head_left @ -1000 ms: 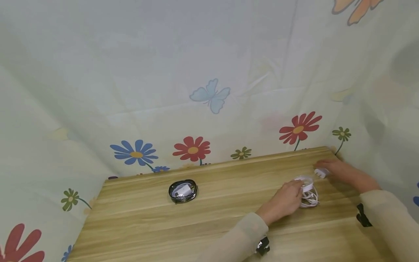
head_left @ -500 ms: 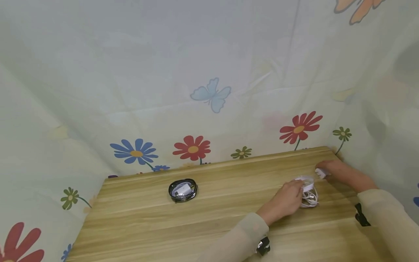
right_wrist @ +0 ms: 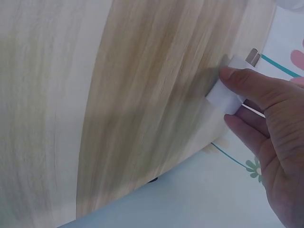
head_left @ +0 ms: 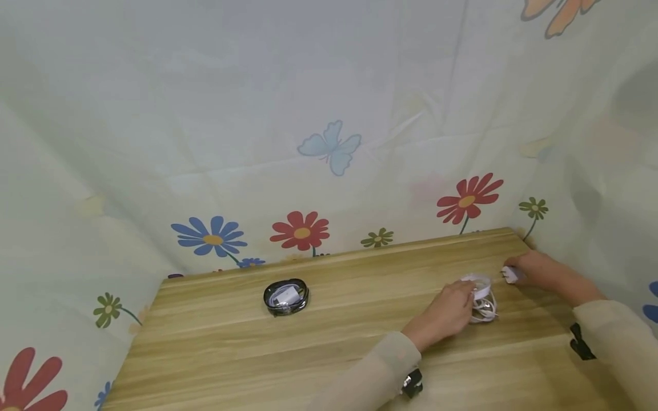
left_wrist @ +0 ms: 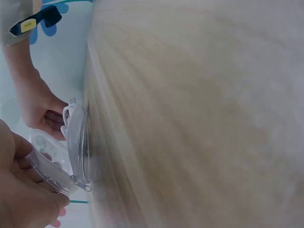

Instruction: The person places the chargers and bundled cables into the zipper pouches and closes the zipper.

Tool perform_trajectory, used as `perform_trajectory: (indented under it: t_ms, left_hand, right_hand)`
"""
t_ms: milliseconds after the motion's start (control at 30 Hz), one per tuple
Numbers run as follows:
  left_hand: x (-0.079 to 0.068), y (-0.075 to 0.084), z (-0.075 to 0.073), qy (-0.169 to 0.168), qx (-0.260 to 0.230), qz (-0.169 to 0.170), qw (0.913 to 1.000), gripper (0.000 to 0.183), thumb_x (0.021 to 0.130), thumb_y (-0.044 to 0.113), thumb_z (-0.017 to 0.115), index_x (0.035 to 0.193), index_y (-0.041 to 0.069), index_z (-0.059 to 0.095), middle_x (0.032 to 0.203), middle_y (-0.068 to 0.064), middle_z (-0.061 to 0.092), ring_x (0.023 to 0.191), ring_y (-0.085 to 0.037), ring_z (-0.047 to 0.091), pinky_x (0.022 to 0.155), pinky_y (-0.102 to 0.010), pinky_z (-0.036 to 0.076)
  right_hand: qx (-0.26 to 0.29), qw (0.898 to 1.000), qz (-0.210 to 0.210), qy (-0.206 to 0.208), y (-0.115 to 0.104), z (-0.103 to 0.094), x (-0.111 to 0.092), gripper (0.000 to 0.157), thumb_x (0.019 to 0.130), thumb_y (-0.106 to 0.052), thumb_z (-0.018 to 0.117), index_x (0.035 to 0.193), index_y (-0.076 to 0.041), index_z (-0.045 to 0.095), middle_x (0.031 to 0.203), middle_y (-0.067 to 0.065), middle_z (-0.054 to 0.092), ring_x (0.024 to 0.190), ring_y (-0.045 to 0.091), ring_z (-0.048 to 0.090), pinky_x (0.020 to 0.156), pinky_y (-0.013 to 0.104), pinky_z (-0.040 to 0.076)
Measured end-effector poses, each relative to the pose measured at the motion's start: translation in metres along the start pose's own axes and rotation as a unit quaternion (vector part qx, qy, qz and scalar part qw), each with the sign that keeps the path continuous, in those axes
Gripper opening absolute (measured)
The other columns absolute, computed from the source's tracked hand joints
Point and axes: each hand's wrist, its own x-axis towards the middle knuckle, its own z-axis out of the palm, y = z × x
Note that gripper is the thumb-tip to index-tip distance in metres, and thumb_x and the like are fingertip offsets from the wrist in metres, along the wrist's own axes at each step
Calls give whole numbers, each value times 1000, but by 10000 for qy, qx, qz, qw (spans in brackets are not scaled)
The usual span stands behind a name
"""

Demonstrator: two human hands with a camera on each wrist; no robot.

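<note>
My left hand (head_left: 446, 311) grips the raised lid of a small clear zip case (head_left: 478, 281) at the table's right side. A coiled white cable (head_left: 485, 313) lies in the case's lower half. The left wrist view shows my thumb and fingers on the lid's edge, with the zip pull (left_wrist: 81, 184) hanging by the hinge side. To the right of the case, my right hand (head_left: 547, 274) pinches a white charger plug (right_wrist: 224, 97) between thumb and fingers. Its metal prongs (right_wrist: 253, 57) point away from the palm, and it is held low over the wood.
A round black-rimmed clear case (head_left: 286, 297) holding a white block and a cable lies on the wooden table (head_left: 360, 319), left of my hands. A floral curtain (head_left: 329, 205) hangs behind the table's back edge and along its sides.
My right hand has shifted slightly to the right with the charger plug, and the prongs now show more clearly. My left hand stays on the case lid.
</note>
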Motion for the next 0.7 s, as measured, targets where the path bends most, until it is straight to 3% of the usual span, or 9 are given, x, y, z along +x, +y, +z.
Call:
perform_trajectory:
  t_ms: [133,467,700]
  left_hand:
    - [0,0,0,-3,150,100,9998,38,108,17,41,139,6,60,140,-1,61,136,-11,50,114,-28,39]
    - [0,2,-1,26,171,22,9998,38,109,18,39,139,6,61,140,0,61,136,-11,50,113,-32,41]
    - [0,1,-1,67,194,32,9998,37,109,18,39,137,8,62,139,1,62,135,-10,51,113,-33,42]
  right_hand:
    - [-98,9998,78,-176,-1,-4,-1,33,70,-7,89,94,6,70,81,8,72,73,24,68,69,43,58]
    - [-268,9995,-141,-90,-3,-5,-1,35,69,-13,92,93,2,72,78,4,71,70,18,66,65,40,58]
    - [-48,9999,-95,-101,-8,-6,-2,35,69,-14,92,93,4,72,80,6,72,70,17,66,67,41,59]
